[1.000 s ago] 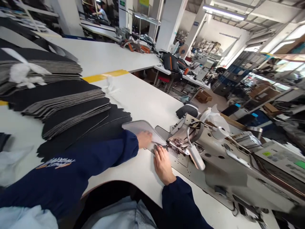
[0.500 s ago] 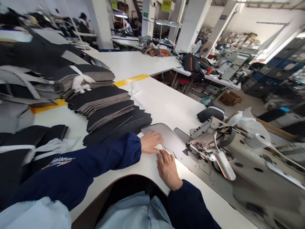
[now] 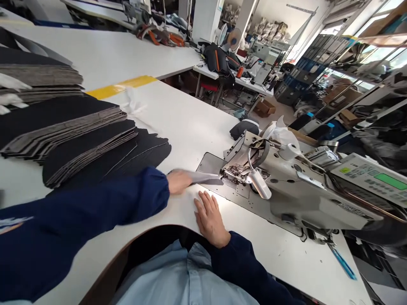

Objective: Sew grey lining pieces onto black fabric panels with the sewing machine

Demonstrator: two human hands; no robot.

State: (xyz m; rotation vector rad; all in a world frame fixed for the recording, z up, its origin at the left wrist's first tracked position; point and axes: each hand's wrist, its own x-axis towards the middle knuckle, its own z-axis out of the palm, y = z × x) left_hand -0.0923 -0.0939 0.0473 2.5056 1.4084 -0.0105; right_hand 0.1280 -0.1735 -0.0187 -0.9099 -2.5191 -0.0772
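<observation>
My left hand (image 3: 179, 182), somewhat blurred, is closed on the near end of a grey fabric panel (image 3: 206, 177). The panel looks edge-on and partly lifted, and its far end reaches the needle area of a sewing machine (image 3: 270, 182). My right hand (image 3: 210, 218) lies flat on the white tabletop, fingers stretched out and holding nothing, just in front of the machine's metal bed plate. Left of my hands are fanned stacks of dark fabric panels (image 3: 92, 144), partly covered by my left sleeve.
Blue-handled snips (image 3: 343, 262) lie at the table's right side. A control panel with a green screen (image 3: 389, 180) stands behind the machine. Yellow tape (image 3: 121, 87) crosses the table joint. A dark rolled piece (image 3: 244, 128) sits beyond the machine, and black bags (image 3: 216, 59) lie on a farther table.
The view has swung right. My left hand has gone from lying flat on the grey panel to gripping it, and the panel has lifted and narrowed. My right hand stays on the tabletop.
</observation>
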